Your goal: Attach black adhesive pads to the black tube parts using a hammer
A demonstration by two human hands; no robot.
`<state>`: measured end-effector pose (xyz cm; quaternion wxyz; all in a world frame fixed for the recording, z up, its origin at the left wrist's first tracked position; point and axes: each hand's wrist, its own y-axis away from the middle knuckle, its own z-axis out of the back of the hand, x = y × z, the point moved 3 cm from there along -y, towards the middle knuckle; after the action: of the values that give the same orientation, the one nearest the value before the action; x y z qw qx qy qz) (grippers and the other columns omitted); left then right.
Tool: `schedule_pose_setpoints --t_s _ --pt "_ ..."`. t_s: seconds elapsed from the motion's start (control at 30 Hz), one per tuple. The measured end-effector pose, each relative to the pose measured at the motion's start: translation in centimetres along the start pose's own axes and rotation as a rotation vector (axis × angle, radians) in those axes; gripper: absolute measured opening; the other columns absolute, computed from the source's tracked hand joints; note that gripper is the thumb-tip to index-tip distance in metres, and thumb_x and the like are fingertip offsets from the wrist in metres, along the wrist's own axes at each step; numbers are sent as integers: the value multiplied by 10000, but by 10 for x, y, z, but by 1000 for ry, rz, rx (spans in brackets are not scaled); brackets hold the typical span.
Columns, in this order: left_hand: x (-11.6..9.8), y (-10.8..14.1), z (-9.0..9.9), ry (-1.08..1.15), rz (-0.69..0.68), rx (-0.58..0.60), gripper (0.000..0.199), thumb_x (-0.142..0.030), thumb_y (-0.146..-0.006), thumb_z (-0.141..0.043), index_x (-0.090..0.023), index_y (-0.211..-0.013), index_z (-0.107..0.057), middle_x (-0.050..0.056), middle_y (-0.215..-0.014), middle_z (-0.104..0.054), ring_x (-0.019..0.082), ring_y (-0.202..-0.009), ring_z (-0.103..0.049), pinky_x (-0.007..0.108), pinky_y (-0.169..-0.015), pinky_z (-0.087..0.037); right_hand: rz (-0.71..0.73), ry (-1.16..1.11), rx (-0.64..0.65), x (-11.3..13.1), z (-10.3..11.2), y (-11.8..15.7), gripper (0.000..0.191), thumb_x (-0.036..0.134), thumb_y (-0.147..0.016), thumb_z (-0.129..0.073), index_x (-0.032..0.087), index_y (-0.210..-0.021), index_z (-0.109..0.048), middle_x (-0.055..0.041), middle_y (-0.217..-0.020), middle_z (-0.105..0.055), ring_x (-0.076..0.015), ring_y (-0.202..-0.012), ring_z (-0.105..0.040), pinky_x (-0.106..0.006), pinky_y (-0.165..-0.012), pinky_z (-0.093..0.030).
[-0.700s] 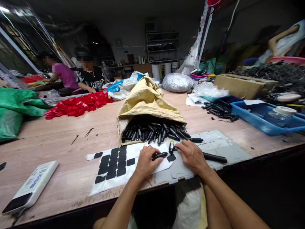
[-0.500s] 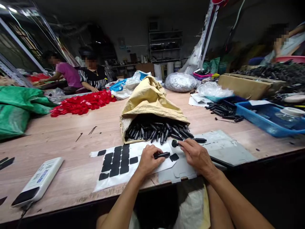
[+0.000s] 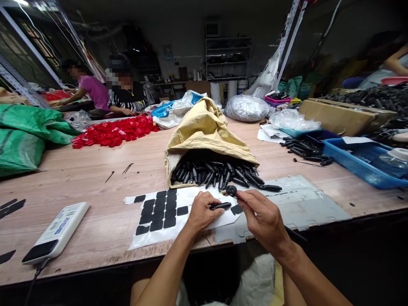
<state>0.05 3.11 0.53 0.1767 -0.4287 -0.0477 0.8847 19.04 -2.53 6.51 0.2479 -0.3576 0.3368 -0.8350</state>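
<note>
My left hand (image 3: 203,211) is closed around a short black cylindrical handle (image 3: 223,205), low over a white sheet (image 3: 140,242). Rows of black rounded-square pads (image 3: 157,211) lie on that sheet, to the left of this hand. Between the fingertips of my right hand (image 3: 259,214) is a small black round-headed part (image 3: 231,190), its disc facing up; the rest of it is hidden by the fingers. One loose black pad (image 3: 236,209) lies between my hands. Just beyond them, many black handles (image 3: 219,172) spill from the mouth of a yellow woven sack (image 3: 204,123).
A grey board (image 3: 296,199) lies to the right, and a blue basket (image 3: 357,165) stands behind it. A white power strip (image 3: 57,231) is at the left. Farther back are a red heap (image 3: 117,131), a green sack (image 3: 22,148) and two seated people.
My right hand has lifted slightly and turned the round-headed part so its disc shows. My left hand keeps the handle almost in place. The whole view has shifted a little.
</note>
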Motion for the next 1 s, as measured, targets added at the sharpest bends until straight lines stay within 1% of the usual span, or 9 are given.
schedule_pose_setpoints --t_s 0.13,0.27,0.33,0.47,0.63,0.77,0.8,0.9,1.0 --pt "-2 1 0 7 2 0 137 -239 -715 -817 -240 -853 -820 23 -795 -675 221 -884 -554 340 -812 -423 -2 39 15 -3 -10 10 338 90 -946 -538 200 -1246 -647 -74 -1011 -688 -188 -961 -647 -317 -859 -540" --pt "-4 1 1 -21 10 3 123 -200 -718 -802 -258 -825 -821 15 -767 -651 216 -880 -544 335 -806 -419 -19 148 157 -10 -24 20 295 109 -966 -499 185 -1191 -673 -62 -926 -676 -185 -878 -648 -303 -782 -537" --pt "-5 1 1 -26 16 9 137 -194 -718 -802 -263 -835 -823 15 -769 -654 218 -888 -545 336 -812 -421 -37 168 144 -13 -21 19 288 117 -968 -502 188 -1186 -675 -57 -915 -673 -183 -868 -645 -302 -781 -534" --pt "-4 1 1 -1 21 10 146 -201 -714 -810 -246 -853 -821 24 -808 -679 222 -908 -555 343 -833 -429 -45 127 15 -13 -8 14 312 125 -966 -521 192 -1242 -650 -68 -991 -684 -180 -936 -645 -303 -854 -529" --pt "-3 1 1 -4 19 -4 137 -214 -713 -795 -246 -844 -819 29 -793 -680 227 -888 -557 354 -826 -431 -39 179 159 -24 -13 23 291 132 -973 -495 201 -1189 -677 -50 -945 -684 -168 -889 -653 -273 -800 -522" --pt "-3 0 3 3 18 15 128 -263 -739 -774 -249 -860 -814 33 -813 -690 237 -912 -560 363 -838 -422 -90 248 104 -45 -4 25 271 171 -978 -513 208 -1190 -678 -45 -970 -685 -167 -928 -646 -270 -841 -506" --pt "-3 0 3 9 19 28 131 -286 -756 -763 -250 -872 -812 33 -824 -693 239 -919 -559 365 -841 -418 -95 266 104 -51 -1 25 265 177 -978 -514 214 -1179 -683 -41 -962 -684 -166 -923 -643 -270 -841 -501" --pt "-2 0 5 37 14 67 165 -352 -842 -686 -248 -898 -801 32 -838 -687 232 -913 -554 366 -842 -406 -71 315 184 -67 3 26 266 161 -969 -512 236 -1144 -698 -34 -933 -677 -170 -902 -624 -281 -827 -485" --pt "-1 0 5 41 -1 85 256 -372 -929 -571 -233 -848 -770 31 -853 -675 219 -906 -545 362 -847 -397 -33 345 232 -77 1 31 269 149 -954 -515 237 -1125 -703 -44 -943 -675 -188 -913 -599 -314 -842 -470"
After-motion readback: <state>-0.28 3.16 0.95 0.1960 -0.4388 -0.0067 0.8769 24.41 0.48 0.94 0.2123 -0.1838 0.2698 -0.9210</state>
